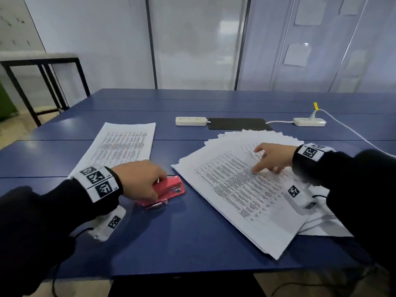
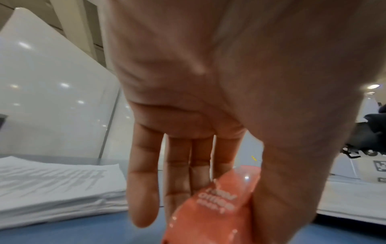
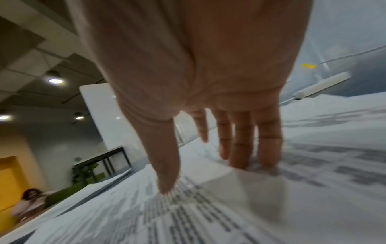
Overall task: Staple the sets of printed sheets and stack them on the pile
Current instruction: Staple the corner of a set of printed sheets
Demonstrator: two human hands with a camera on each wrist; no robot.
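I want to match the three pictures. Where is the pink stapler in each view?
Head: the pink stapler lies left of centre, under the left hand.
Left wrist: bottom centre, between fingers and thumb.
Right wrist: not in view.
Shared landmark: the yellow tag.

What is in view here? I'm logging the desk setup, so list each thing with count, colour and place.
table: one, blue, under everything.
stapler: one, pink-red, near left, on the table.
neat pile of sheets: one, white with print, far left.
fanned sheets: one spread, white with print, right.
power strips: two, white, far side; second at right.
flat pad: one, black, between the strips.
cable: one, white, far right.
side table: one, black frame, far left.
left hand: grips the stapler.
right hand: fingers spread, touching the fanned sheets.
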